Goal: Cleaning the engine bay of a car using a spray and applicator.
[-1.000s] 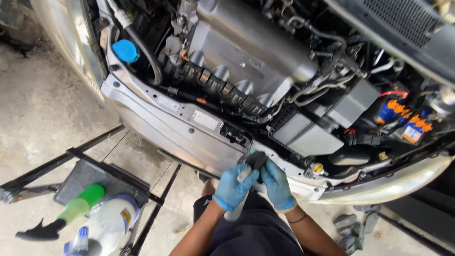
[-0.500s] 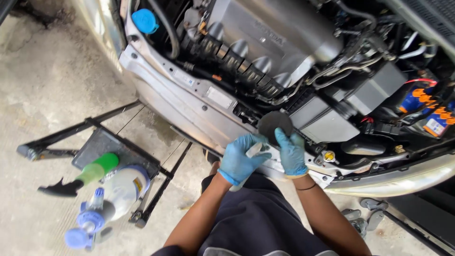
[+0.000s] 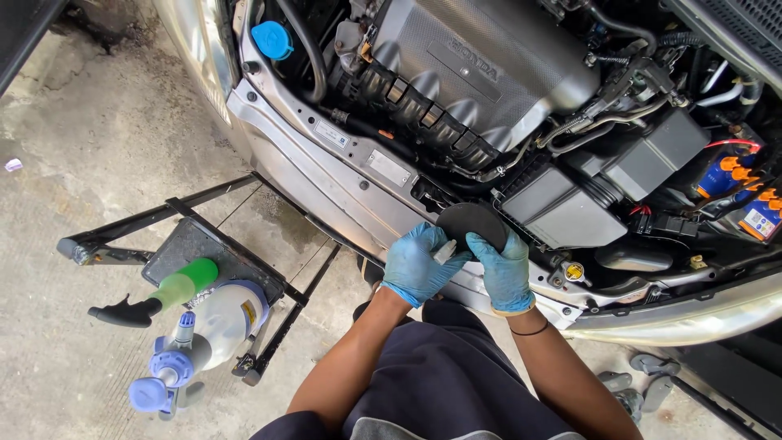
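A: Gripping the round black pad (image 3: 471, 222) at the front rail (image 3: 350, 175), were both hands shut on it?

B: The right hand (image 3: 503, 269), in a blue glove, was closed on the pad's lower right edge. The left hand (image 3: 415, 265), also gloved, was curled around a small pale tube (image 3: 444, 251) whose tip met the pad at about 7 o'clock.

A: Where did the pad sit?

B: Just over the silver rail, at 9 o'clock from the black air box (image 3: 562, 208) and at 5 o'clock from the grey engine cover (image 3: 481, 65).

A: What could have gone wrong?

B: I judged 2 risks: a loose pinch could have let the pad fall into the gap behind the rail, and a hard squeeze could have spilled paste past the pad onto the rail.

A: How did the pad look?

B: A matte black, domed disc, soft-looking, with no paste visible on top.
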